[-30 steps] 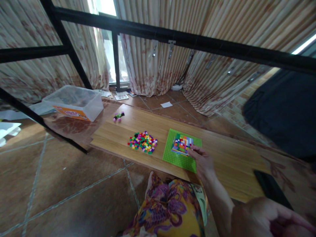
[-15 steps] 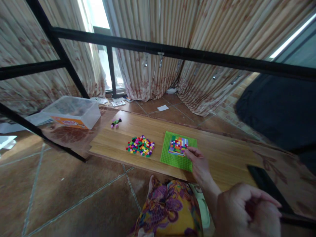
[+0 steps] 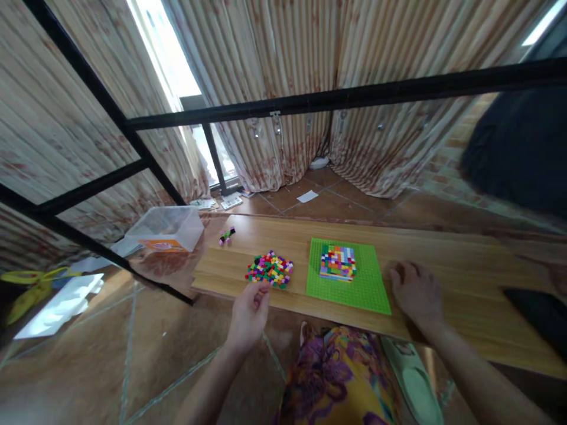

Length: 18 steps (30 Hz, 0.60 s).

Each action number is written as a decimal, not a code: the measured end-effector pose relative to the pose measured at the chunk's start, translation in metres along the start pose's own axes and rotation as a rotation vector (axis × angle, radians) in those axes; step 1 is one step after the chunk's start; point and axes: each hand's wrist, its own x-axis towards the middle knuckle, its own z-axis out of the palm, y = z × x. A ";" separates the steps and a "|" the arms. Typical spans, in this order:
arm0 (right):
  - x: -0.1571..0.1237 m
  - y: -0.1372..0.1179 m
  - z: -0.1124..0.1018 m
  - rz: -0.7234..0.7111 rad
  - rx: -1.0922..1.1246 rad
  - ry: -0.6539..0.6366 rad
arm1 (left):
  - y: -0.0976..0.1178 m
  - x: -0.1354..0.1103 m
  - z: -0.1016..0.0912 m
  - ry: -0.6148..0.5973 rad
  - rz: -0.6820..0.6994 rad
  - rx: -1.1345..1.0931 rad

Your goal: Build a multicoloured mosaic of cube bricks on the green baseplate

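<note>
My left hand (image 3: pixel 248 314) is at the near edge of the wooden board, just below a pile of small multicoloured bricks (image 3: pixel 271 268). Its fingers are curled in towards the thumb; whether a brick is between them I cannot make out. On a green baseplate (image 3: pixel 348 298) stands a low block built of multicoloured bricks (image 3: pixel 337 261), with neither hand touching it. To the right of the baseplate, my right hand (image 3: pixel 417 293) rests on the board, fingers loosely bent and a little apart, with nothing visible in it.
A small pink, green and black brick figure (image 3: pixel 227 236) lies at the board's (image 3: pixel 460 254) far left. Beyond it stands a clear plastic box (image 3: pixel 188 227). A dark flat object (image 3: pixel 534 313) lies at the right. A black metal rail (image 3: pixel 310 103) crosses in front of the curtains.
The hand at the brick block has come off it, and the other no longer hangs close to the camera. Both hands are now apart, at the pile and right of the baseplate. The view has shifted.
</note>
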 end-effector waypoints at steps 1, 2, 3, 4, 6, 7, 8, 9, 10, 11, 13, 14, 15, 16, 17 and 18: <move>0.000 0.000 0.002 -0.007 -0.034 -0.005 | -0.008 0.005 -0.004 -0.005 0.024 0.082; -0.001 0.000 0.003 -0.016 -0.064 -0.010 | -0.014 0.010 -0.007 -0.001 0.046 0.160; -0.001 -0.001 0.003 -0.022 -0.091 -0.011 | -0.017 0.015 -0.007 -0.005 0.071 0.230; -0.001 -0.001 0.003 -0.031 -0.114 -0.014 | -0.020 0.020 -0.005 -0.008 0.096 0.288; -0.002 -0.002 0.000 -0.048 -0.151 -0.020 | -0.023 0.029 0.001 -0.018 0.142 0.373; -0.003 -0.002 -0.001 -0.056 -0.166 -0.023 | -0.024 0.033 0.006 -0.024 0.165 0.408; -0.003 -0.003 -0.002 -0.064 -0.179 -0.023 | -0.025 0.036 0.010 -0.030 0.189 0.443; -0.004 -0.003 -0.004 -0.070 -0.192 -0.023 | -0.026 0.039 0.014 -0.039 0.215 0.482; -0.004 -0.004 -0.005 -0.075 -0.204 -0.021 | -0.027 0.042 0.018 -0.052 0.244 0.522; -0.005 -0.005 -0.006 -0.078 -0.216 -0.018 | -0.027 0.044 0.021 -0.070 0.274 0.562; -0.005 -0.006 -0.008 -0.084 -0.236 -0.015 | -0.027 0.048 0.025 -0.101 0.319 0.627; -0.005 -0.006 -0.008 -0.087 -0.245 -0.015 | -0.026 0.049 0.026 -0.112 0.331 0.650; -0.005 -0.007 -0.008 -0.089 -0.252 -0.014 | -0.026 0.050 0.027 -0.117 0.337 0.669; -0.005 -0.007 -0.009 -0.091 -0.259 -0.012 | -0.026 0.051 0.028 -0.118 0.343 0.683; -0.005 -0.007 -0.009 -0.094 -0.265 -0.010 | -0.025 0.052 0.028 -0.117 0.351 0.695; -0.005 -0.007 -0.009 -0.095 -0.270 -0.008 | -0.025 0.053 0.029 -0.116 0.362 0.706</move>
